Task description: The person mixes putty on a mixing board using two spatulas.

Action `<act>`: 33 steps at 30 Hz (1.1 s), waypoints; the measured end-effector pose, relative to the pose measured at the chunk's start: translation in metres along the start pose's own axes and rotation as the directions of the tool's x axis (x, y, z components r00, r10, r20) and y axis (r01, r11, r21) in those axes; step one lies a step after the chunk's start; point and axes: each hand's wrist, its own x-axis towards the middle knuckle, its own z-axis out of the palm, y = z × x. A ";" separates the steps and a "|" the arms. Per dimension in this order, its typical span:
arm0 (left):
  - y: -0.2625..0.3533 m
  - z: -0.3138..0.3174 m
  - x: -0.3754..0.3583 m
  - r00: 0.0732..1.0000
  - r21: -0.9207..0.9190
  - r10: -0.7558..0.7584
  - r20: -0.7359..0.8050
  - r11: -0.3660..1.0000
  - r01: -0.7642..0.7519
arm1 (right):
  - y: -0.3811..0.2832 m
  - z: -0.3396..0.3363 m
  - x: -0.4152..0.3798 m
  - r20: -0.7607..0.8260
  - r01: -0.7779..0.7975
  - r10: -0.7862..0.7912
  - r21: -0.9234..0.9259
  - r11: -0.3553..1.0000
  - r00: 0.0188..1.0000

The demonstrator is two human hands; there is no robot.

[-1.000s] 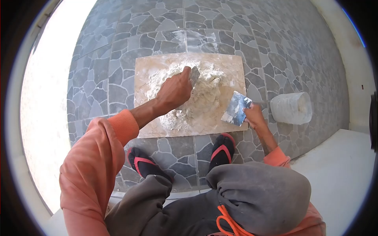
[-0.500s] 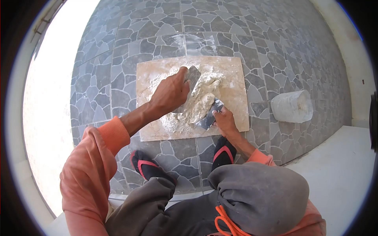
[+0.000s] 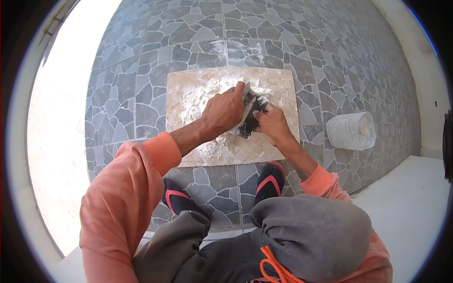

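Note:
My left hand [image 3: 223, 109] is wrapped round a flat metal trowel [image 3: 247, 96], its blade tilted. In my right hand [image 3: 273, 123] is a dark scraper [image 3: 255, 113] with pale paste on its edge, gripped between thumb and fingers. The two blades meet or overlap above the right half of a beige board [image 3: 184, 82]. White powder and paste [image 3: 196, 101] are spread over the board, mostly left of and below the tools. Part of the trowel is hidden behind my left hand and the scraper.
A translucent plastic container [image 3: 350, 131] lies on the grey stone-pattern floor [image 3: 188, 28] right of the board. My feet in black and red footwear [image 3: 270, 183] stand at the board's near edge. A white ledge [image 3: 406, 203] runs along the lower right.
My left hand has moved right with the trowel, and my right hand has lifted the scraper up from the paste. The tools are now together, and the paste mound between them has gone from view.

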 end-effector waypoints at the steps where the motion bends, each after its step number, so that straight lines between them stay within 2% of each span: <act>1: -0.007 0.002 0.003 1.000 0.003 0.002 -0.021 1.000 -0.002 | 0.000 -0.005 -0.001 0.004 -0.003 0.003 0.009 1.000 1.000; 5: -0.021 -0.002 0.003 1.000 0.007 -0.023 -0.010 1.000 0.023 | -0.006 -0.054 0.003 -0.012 -0.062 0.063 0.029 0.998 0.998; 7: -0.029 -0.006 0.002 0.998 -0.005 -0.057 -0.019 0.998 0.057 | 0.001 -0.092 0.017 -0.142 -0.098 0.094 -0.022 0.995 0.985; 9: -0.034 -0.011 0.001 0.995 -0.013 -0.095 -0.038 0.995 0.095 | 0.014 -0.137 0.041 -0.195 -0.166 0.156 -0.035 0.986 0.968; 12: -0.041 -0.014 -0.001 0.991 -0.027 -0.101 -0.093 0.995 0.099 | 0.044 -0.206 0.099 -0.217 -0.144 0.078 -0.308 0.940 0.973; 16: -0.042 -0.018 -0.004 0.988 -0.041 -0.119 -0.094 0.992 0.116 | 0.013 -0.190 0.125 -0.009 -0.088 0.097 -0.514 0.853 0.995; 19: -0.036 -0.017 -0.003 0.988 -0.102 -0.121 -0.101 0.989 0.110 | -0.007 -0.151 0.129 0.075 -0.091 0.202 -0.704 0.704 0.976; 22: -0.030 -0.016 -0.001 0.988 -0.125 -0.102 -0.116 0.988 0.087 | -0.007 -0.129 0.127 0.207 0.042 0.121 -0.644 0.764 0.971; 25: -0.024 -0.014 0.000 0.987 -0.158 -0.101 -0.124 0.984 0.081 | 0.001 -0.118 0.128 0.311 0.061 0.137 -0.550 0.833 0.941; 28: -0.019 -0.012 0.000 0.986 -0.184 -0.116 -0.120 0.979 0.092 | -0.014 -0.104 0.112 0.260 0.042 0.141 -0.592 0.805 0.955; 33: -0.006 0.001 0.007 0.982 -0.207 -0.110 -0.153 0.975 0.077 | -0.032 -0.073 0.092 0.332 0.067 0.098 -0.453 0.889 0.938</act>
